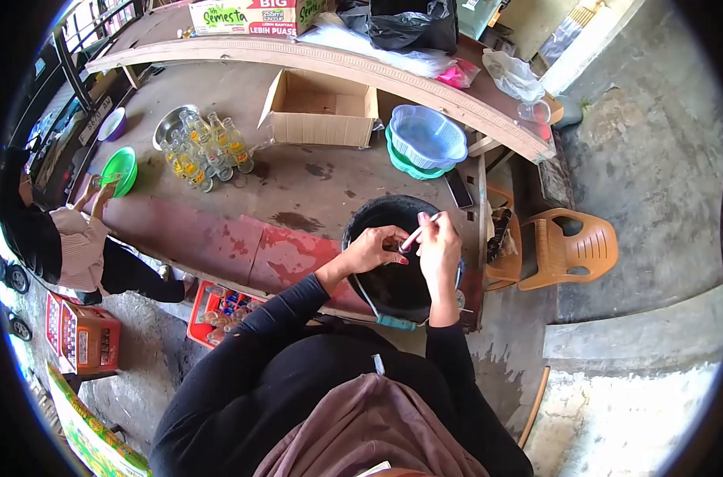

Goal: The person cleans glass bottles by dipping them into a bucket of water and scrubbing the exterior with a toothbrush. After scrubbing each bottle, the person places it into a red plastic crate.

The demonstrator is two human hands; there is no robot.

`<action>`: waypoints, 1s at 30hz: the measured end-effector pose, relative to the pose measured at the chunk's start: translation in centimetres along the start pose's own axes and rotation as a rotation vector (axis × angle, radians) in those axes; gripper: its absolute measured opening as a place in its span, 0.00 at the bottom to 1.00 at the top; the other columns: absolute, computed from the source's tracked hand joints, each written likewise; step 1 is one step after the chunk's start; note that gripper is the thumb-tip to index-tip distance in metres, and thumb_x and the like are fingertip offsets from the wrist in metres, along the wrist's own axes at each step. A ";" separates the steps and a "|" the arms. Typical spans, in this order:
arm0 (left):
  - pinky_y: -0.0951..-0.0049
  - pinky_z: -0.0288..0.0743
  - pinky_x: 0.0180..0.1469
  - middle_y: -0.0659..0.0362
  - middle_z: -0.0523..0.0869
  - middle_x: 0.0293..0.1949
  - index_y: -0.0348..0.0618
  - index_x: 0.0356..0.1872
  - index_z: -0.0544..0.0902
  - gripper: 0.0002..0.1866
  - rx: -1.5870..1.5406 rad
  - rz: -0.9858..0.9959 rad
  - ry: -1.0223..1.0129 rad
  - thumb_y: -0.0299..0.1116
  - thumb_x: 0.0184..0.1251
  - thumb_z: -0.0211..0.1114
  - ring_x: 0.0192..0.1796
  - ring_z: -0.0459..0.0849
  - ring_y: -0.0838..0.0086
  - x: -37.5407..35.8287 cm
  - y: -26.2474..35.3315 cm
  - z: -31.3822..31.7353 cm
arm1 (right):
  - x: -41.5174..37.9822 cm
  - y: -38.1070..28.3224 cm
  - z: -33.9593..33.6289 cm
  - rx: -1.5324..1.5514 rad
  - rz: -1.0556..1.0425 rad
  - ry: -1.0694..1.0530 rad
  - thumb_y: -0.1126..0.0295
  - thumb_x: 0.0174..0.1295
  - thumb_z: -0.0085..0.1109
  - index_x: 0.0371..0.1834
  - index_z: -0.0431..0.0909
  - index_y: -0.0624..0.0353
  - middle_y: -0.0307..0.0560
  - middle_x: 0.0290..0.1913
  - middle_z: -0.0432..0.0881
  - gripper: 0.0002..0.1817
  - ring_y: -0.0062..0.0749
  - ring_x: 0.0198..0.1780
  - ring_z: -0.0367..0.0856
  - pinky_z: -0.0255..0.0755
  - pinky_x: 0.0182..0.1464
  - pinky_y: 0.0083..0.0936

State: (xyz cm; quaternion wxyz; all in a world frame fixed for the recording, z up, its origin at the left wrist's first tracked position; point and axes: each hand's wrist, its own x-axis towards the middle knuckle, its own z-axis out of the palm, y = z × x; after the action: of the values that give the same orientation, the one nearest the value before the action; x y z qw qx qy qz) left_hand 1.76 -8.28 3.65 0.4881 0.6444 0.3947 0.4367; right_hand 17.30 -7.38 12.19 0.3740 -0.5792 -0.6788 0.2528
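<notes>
A large black basin point(377, 216) stands on the worn table point(242, 167) right in front of me. Both hands are over it. My left hand point(375, 247) is closed around a small object that I cannot make out. My right hand point(438, 242) grips a thin white stick-like tool point(419, 231), whose tip points toward the left hand. The two hands nearly touch above the basin's dark inside.
Several glass bottles point(206, 151) and a metal bowl point(171, 121) stand far left, with an open cardboard box point(320, 110) and stacked plastic baskets point(425, 137) behind the basin. Another person point(67, 242) holds a green bowl point(121, 168) at the left. Orange plastic chair point(568, 246) right; red crate point(218, 312) below.
</notes>
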 end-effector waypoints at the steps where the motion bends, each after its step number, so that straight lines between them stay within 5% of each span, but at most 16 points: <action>1: 0.70 0.79 0.50 0.57 0.87 0.41 0.36 0.48 0.81 0.20 0.040 0.023 0.001 0.27 0.55 0.78 0.45 0.85 0.75 0.1 -0.3 -0.1 | -0.2 -0.2 0.2 -0.016 0.044 -0.072 0.55 0.72 0.56 0.37 0.72 0.59 0.49 0.26 0.86 0.17 0.48 0.29 0.87 0.74 0.33 0.43; 3: 0.68 0.78 0.47 0.55 0.84 0.40 0.36 0.45 0.82 0.21 0.170 0.103 0.015 0.31 0.52 0.80 0.42 0.85 0.69 0.0 -1.0 -0.4 | -0.6 0.5 1.4 -0.116 -0.066 -0.172 0.59 0.73 0.57 0.37 0.70 0.60 0.49 0.23 0.85 0.15 0.45 0.25 0.85 0.74 0.30 0.39; 7: 0.68 0.76 0.41 0.55 0.82 0.38 0.36 0.39 0.81 0.22 0.239 0.178 0.063 0.36 0.49 0.82 0.38 0.83 0.68 0.4 -0.5 -0.6 | -0.7 -2.2 -0.8 0.166 -0.036 0.084 0.65 0.75 0.55 0.34 0.68 0.62 0.46 0.21 0.84 0.14 0.24 0.19 0.79 0.69 0.22 0.23; 12: 0.74 0.74 0.34 0.60 0.82 0.27 0.38 0.38 0.77 0.22 -0.025 -0.061 0.072 0.34 0.51 0.83 0.32 0.79 0.81 0.2 -1.4 -0.1 | -1.2 -1.3 1.4 0.169 -0.018 -0.123 0.65 0.75 0.54 0.36 0.67 0.62 0.49 0.22 0.84 0.13 0.30 0.20 0.82 0.73 0.23 0.30; 16: 0.73 0.74 0.34 0.62 0.80 0.24 0.38 0.40 0.79 0.20 0.105 -0.015 0.097 0.33 0.53 0.82 0.31 0.79 0.81 0.0 -0.3 -0.2 | -1.2 -1.8 0.0 0.193 -0.054 0.147 0.64 0.75 0.55 0.34 0.67 0.60 0.41 0.18 0.76 0.14 0.20 0.19 0.78 0.70 0.21 0.21; 19: 0.73 0.75 0.36 0.61 0.80 0.28 0.37 0.41 0.81 0.21 0.080 -0.013 0.080 0.33 0.51 0.82 0.33 0.80 0.79 0.0 0.1 -0.5 | -1.3 -2.1 -0.9 0.174 -0.036 0.192 0.65 0.75 0.55 0.33 0.67 0.60 0.41 0.18 0.78 0.14 0.21 0.19 0.78 0.69 0.21 0.21; 22: 0.73 0.75 0.39 0.59 0.81 0.35 0.36 0.45 0.83 0.22 0.158 0.122 0.117 0.32 0.50 0.82 0.36 0.80 0.77 0.4 -1.5 -0.5 | -1.4 0.4 1.8 0.162 -0.057 -0.076 0.65 0.75 0.55 0.35 0.67 0.60 0.48 0.25 0.86 0.13 0.22 0.20 0.81 0.71 0.21 0.21; 25: 0.71 0.76 0.41 0.58 0.80 0.40 0.36 0.48 0.84 0.23 0.199 0.142 0.109 0.30 0.49 0.81 0.39 0.81 0.75 0.3 -1.0 -0.8 | -1.3 -0.4 1.0 0.186 -0.064 0.054 0.63 0.75 0.55 0.35 0.68 0.59 0.42 0.21 0.80 0.14 0.23 0.20 0.80 0.71 0.21 0.21; 27: 0.68 0.79 0.46 0.55 0.84 0.39 0.41 0.50 0.85 0.24 0.195 0.077 0.097 0.29 0.49 0.80 0.43 0.85 0.66 0.2 -0.5 -0.7 | -1.1 -1.7 -1.1 0.108 -0.021 0.181 0.61 0.75 0.55 0.36 0.70 0.60 0.46 0.19 0.80 0.14 0.32 0.20 0.83 0.72 0.24 0.30; 30: 0.67 0.81 0.52 0.52 0.88 0.42 0.36 0.51 0.78 0.23 -0.096 0.054 0.091 0.25 0.54 0.76 0.48 0.88 0.65 0.5 -1.2 -0.3 | -1.1 -0.1 -0.6 0.072 -0.054 0.034 0.62 0.75 0.53 0.39 0.72 0.61 0.51 0.25 0.83 0.12 0.36 0.23 0.84 0.74 0.27 0.34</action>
State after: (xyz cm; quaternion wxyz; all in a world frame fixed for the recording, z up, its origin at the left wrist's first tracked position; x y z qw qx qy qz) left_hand 1.48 -7.50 2.63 0.4881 0.6099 0.3776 0.4972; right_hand 17.77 -8.55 12.35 0.4128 -0.5511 -0.6782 0.2567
